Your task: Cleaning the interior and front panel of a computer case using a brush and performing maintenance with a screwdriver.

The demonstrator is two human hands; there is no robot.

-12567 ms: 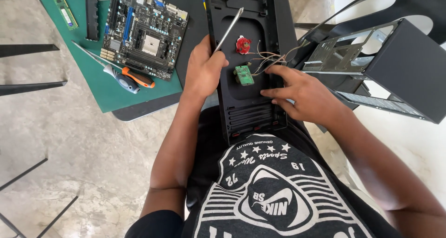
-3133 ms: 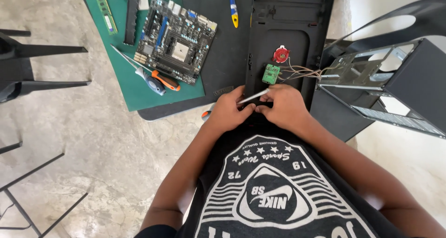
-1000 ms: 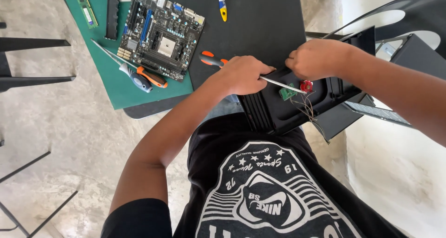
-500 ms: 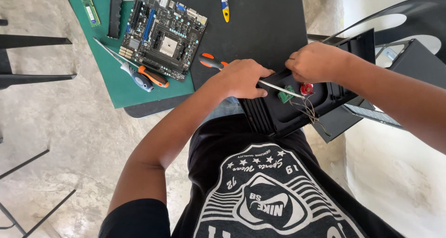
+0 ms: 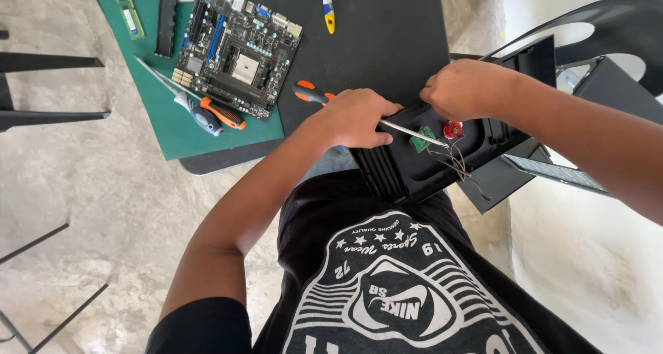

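My left hand (image 5: 356, 118) grips a screwdriver with an orange and black handle (image 5: 306, 93); its metal shaft (image 5: 407, 131) points right at a small green circuit board (image 5: 420, 139). The board sits on a black plastic panel (image 5: 414, 171) resting tilted across my lap. Beside the board is a red round button (image 5: 452, 129) with thin wires (image 5: 457, 164) trailing from it. My right hand (image 5: 463, 88) holds the panel's upper edge just above the button.
A black table (image 5: 373, 36) carries a green mat (image 5: 166, 129) with a motherboard (image 5: 238, 46), a memory stick (image 5: 128, 8), and two more screwdrivers (image 5: 200, 109). A blue and yellow tool (image 5: 327, 8) lies further back. A black computer case (image 5: 608, 95) stands at the right.
Over the last second the view shifted slightly; both hands stay on the panel, with the screwdriver tip still at the green board.
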